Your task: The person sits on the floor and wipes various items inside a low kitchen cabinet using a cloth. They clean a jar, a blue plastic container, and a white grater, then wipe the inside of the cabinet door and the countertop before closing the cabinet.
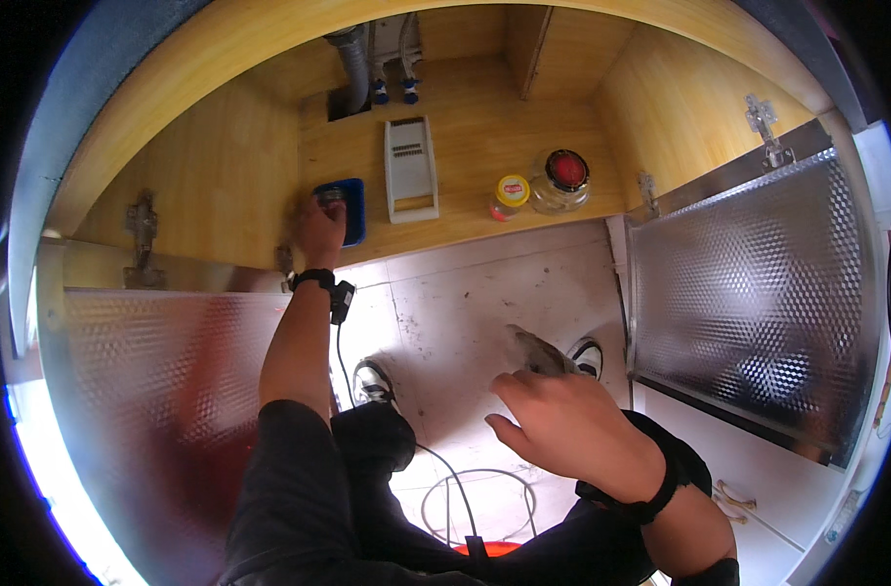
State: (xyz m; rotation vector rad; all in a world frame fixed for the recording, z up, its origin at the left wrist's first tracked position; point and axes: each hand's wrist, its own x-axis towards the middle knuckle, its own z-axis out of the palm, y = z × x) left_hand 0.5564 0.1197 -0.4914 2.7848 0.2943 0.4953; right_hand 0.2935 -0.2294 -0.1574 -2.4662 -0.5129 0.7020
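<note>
My left hand (322,225) reaches into the wooden cabinet, its fingers around a small jar (332,196) at the blue plastic tray (354,212). Just right of the tray lies a white mandoline slicer (411,172). My right hand (562,417) is over my right leg, with a greyish, partly blurred cloth or rag (539,353) at its fingers; how firmly it is held is hard to see. Farther right on the cabinet floor stand a small jar with a yellow lid (512,192) and a larger glass jar with a red lid (567,172).
A grey drain hose (354,66) and blue-handled valves (410,91) are at the cabinet's back. Open doors with textured metal panels flank me, left (160,381) and right (745,300). A cable (340,351) hangs from my left wrist, and my feet are on the tiled floor (474,293).
</note>
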